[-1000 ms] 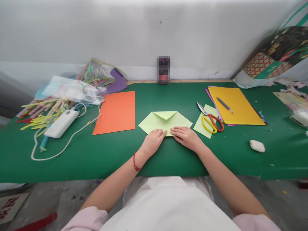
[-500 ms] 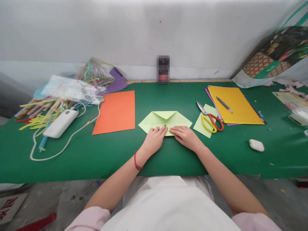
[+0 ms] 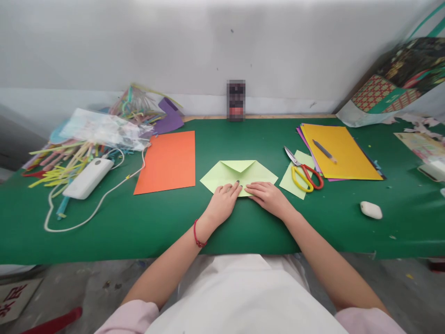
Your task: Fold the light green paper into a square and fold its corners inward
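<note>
A light green sheet of paper (image 3: 222, 174), folded into a wide six-sided shape with a triangular flap at its far edge, lies flat on the green table. On its near edge, left of the middle, rest the outstretched fingers of my left hand (image 3: 225, 199); a red bracelet circles that wrist. My right hand (image 3: 268, 197) lies flat on the near edge just to the right, fingers extended. A narrow gap separates the fingertips of both hands. Part of the near edge is hidden under them.
Right of the paper, scissors (image 3: 303, 172) lie on a green scrap (image 3: 290, 185). Beyond are yellow paper (image 3: 351, 157), a pen (image 3: 324, 151) and a white case (image 3: 371, 210). Leftward are orange paper (image 3: 167, 167), a power bank (image 3: 88, 178) with cable, and paper strips (image 3: 59, 171).
</note>
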A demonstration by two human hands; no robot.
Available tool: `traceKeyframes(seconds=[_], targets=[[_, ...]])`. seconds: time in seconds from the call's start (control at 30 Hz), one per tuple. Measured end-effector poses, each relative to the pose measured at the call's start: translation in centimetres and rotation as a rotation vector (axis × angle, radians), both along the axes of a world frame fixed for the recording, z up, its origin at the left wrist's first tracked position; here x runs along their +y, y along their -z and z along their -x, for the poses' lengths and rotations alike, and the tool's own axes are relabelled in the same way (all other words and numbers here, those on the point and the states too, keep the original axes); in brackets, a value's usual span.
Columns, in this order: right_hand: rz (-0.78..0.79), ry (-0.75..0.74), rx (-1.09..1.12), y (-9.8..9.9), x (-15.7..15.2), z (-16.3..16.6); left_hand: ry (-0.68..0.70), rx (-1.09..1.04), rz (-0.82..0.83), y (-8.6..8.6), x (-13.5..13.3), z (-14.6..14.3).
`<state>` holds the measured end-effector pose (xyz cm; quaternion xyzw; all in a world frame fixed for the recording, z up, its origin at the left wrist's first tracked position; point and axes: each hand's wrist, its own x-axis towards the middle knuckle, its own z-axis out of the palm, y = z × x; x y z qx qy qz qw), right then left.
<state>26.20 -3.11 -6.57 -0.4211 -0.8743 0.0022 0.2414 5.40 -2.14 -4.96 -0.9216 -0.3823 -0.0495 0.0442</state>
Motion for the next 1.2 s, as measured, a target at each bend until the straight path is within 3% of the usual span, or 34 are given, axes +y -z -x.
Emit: traceKeyframes(seconds=[0.2,0.4,0.7,0.83,1.0,1.2], targets=[[0.04,0.006,0.011,-0.2,0.0,0.1,0.049,-0.181,0.028,0.3,0.0,1.1],[0.059,0.034,0.072,-0.5,0.1,0.3,-0.136,-0.359,0.258,-0.6,1.4,1.5],[0.257,0.058,0.101,-1.9,1.9,-0.3,-0.199,-0.461,0.428,-2.0,3.5,1.8],[0.395,0.13,0.169,-2.5,2.8,-0.4,-0.236,-0.51,0.512,-2.0,4.3,1.7],[0.559,0.323,0.283,-2.7,3.7,0.2,-0.343,-0.552,0.626,-2.0,5.5,1.5],[0.521,0.385,0.318,-1.9,3.7,0.8,-0.464,-0.494,0.569,-2.1,5.5,1.0]])
